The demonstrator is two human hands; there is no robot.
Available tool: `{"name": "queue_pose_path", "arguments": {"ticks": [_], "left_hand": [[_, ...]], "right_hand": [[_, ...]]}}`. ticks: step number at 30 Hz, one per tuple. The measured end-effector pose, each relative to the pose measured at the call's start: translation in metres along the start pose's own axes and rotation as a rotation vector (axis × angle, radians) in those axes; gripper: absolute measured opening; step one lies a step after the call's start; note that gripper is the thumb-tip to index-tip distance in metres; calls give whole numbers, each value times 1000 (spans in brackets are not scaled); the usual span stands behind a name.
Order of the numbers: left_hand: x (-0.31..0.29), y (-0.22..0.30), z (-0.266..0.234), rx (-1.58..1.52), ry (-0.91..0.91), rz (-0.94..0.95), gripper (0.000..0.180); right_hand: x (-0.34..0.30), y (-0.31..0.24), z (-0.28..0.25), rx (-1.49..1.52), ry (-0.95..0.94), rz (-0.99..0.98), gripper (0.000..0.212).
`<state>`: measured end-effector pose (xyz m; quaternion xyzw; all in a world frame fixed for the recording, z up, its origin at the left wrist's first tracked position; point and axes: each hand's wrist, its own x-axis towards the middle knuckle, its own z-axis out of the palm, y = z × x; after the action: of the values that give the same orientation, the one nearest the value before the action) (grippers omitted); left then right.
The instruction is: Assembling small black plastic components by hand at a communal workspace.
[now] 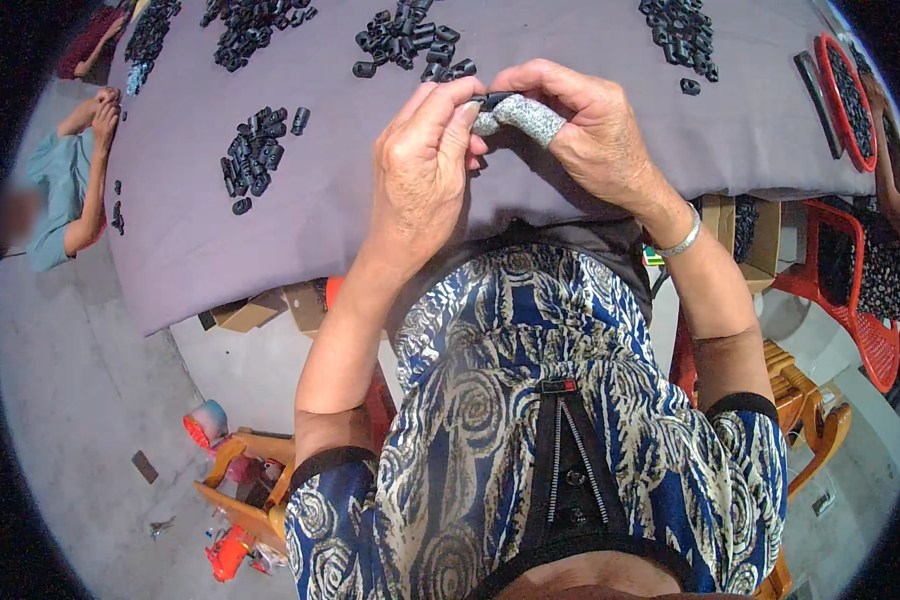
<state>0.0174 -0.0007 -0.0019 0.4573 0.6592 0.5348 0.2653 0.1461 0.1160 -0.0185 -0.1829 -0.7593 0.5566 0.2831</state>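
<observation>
My left hand [417, 170] and my right hand [602, 135] meet above the cloth-covered table, fingers closed in a pinch. Between their fingertips is a small black plastic part [489, 101], mostly hidden by the fingers. Speckled grey finger sleeves [533, 119] cover my right thumb and another fingertip beside the part. Just beyond my hands lies a heap of short black cylindrical pieces [407, 42]. Left of my left hand is a smaller pile of similar black pieces [254, 158].
More black piles [260, 25] lie along the far side of the grey tablecloth [330, 215]. A red basket of black pieces [847, 100] stands at the right edge by a dark bar [818, 105]. One person [65, 190] sits at the left; others are at the edges.
</observation>
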Motion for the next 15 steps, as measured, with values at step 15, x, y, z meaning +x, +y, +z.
{"name": "queue_pose_path", "arguments": {"ticks": [15], "left_hand": [[-2, -3, 7, 28, 118, 15, 14]], "right_hand": [[-3, -2, 8, -41, 38, -7, 17]]}}
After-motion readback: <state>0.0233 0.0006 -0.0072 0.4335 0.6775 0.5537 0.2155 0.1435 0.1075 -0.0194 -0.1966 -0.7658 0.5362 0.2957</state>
